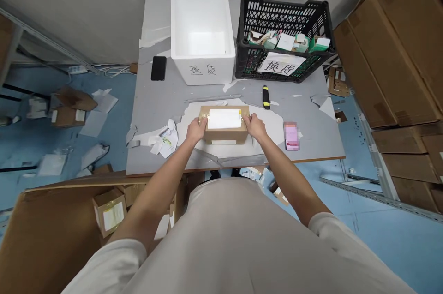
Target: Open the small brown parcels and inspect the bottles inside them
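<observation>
A brown cardboard box (224, 136) with a white label on top sits at the middle of the worn grey table (148, 105). My left hand (196, 129) grips its left end, fingers wrapped round the edge. At the right end, my right hand (255, 127) holds the same box. Beyond it to the right lies a black and yellow cutter (266, 97). A phone with a pink screen (291, 136) rests right of my right hand. Torn paper scraps (168, 139) are left of my left hand.
At the back stand a white foam box (209, 70) and a black crate (285, 49) with small cartons in it. A black phone (158, 69) lies at the back left. Below left, a large carton (44, 234) holds small boxes. Stacked boxes (380, 68) line the right side.
</observation>
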`<state>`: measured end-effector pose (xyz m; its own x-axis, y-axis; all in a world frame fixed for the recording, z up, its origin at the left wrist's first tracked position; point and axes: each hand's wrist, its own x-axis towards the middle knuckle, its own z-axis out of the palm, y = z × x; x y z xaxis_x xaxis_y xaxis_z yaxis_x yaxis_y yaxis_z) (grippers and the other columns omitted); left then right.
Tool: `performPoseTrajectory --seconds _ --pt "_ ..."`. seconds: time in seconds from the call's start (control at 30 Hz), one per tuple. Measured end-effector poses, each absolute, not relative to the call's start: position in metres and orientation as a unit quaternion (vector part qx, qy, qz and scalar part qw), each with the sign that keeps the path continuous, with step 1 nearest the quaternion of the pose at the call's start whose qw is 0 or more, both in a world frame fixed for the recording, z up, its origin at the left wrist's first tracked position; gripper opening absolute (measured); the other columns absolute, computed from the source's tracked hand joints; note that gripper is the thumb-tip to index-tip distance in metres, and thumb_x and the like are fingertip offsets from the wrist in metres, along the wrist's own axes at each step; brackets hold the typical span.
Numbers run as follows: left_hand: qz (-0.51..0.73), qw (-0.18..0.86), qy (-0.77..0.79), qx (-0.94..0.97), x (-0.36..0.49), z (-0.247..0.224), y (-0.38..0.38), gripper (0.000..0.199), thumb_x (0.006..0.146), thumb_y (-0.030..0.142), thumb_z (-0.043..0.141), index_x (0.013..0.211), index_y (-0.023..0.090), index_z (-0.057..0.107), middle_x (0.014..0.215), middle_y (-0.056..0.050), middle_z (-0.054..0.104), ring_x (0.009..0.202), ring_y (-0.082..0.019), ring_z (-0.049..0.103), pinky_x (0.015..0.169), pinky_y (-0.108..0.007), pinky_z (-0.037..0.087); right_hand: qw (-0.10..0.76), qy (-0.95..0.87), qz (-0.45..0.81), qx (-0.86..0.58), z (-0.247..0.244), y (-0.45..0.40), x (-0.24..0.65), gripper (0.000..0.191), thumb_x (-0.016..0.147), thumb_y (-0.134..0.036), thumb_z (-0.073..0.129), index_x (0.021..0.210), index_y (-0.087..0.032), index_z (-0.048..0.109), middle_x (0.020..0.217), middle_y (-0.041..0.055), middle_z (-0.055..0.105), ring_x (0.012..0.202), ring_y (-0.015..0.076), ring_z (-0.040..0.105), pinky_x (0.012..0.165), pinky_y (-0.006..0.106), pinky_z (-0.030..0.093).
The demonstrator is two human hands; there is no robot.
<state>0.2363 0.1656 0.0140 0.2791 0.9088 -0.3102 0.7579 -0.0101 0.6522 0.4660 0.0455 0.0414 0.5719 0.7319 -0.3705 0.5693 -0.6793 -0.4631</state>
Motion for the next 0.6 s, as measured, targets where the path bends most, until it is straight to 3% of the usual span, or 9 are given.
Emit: performPoseTrajectory --seconds 0.13,0.27,0.33,0.47,0.6 --pt "0.083 0.391 0.594 0.698 0.216 0.0 0.138 0.049 0.084 0.062 0.045 0.1 0.019 0.062 0.091 -0.015 0.07 0.095 -0.035 0.064 0.08 -0.041 0.046 0.125 -0.385 0.301 -0.863 0.024 0.02 0.451 0.046 0.09 -0.064 0.036 0.09 -0.021 0.052 0.086 0.0135 0.067 0.085 0.0287 0.063 0.074 0.034 0.043" --pt "0.178 0.338 0.588 0.713 0.211 -0.01 0.114 0.058 0.083 0.059 0.053 0.12 0.015 0.054 0.122 -0.022 0.059 0.116 -0.036 0.054 0.094 -0.047 0.042 0.147 -0.378 0.291 -0.867 0.011 0.004 0.441 0.045 0.091 -0.063 0.034 0.092 -0.021 0.052 0.086 0.0114 0.068 0.082 0.0273 0.064 0.071 0.033 0.043" --pt "0.225 0.289 0.534 0.762 0.212 -0.012 0.104 0.056 0.077 0.058 0.062 0.116 0.017 0.058 0.129 -0.021 0.054 0.124 -0.036 0.047 0.102 -0.049 0.035 0.162 -0.363 0.294 -0.869 0.007 0.002 0.439 0.044 0.09 -0.063 0.036 0.093 -0.021 0.052 0.087 0.0104 0.068 0.083 0.0265 0.063 0.071 0.033 0.043" --pt "0.173 0.303 0.348 0.87 0.216 -0.016 0.087 0.03 0.084 0.047 0.06 0.104 0.025 0.066 0.115 -0.013 0.063 0.117 -0.032 0.053 0.104 -0.049 0.032 0.208 -0.329 0.33 -0.86 -0.005 -0.003 0.45 0.044 0.089 -0.063 0.037 0.094 -0.023 0.054 0.091 0.0069 0.068 0.086 0.0231 0.063 0.075 0.033 0.046" --pt "0.161 0.301 0.329 0.881 0.217 -0.024 0.075 0.026 0.091 0.036 0.048 0.107 0.027 0.066 0.114 -0.012 0.064 0.114 -0.029 0.055 0.1 -0.048 0.035 0.231 -0.292 0.278 -0.885 -0.029 -0.022 0.482 0.042 0.092 -0.055 0.035 0.104 -0.02 0.056 0.108 0.0103 0.063 0.1 0.0233 0.06 0.087 0.037 0.046"
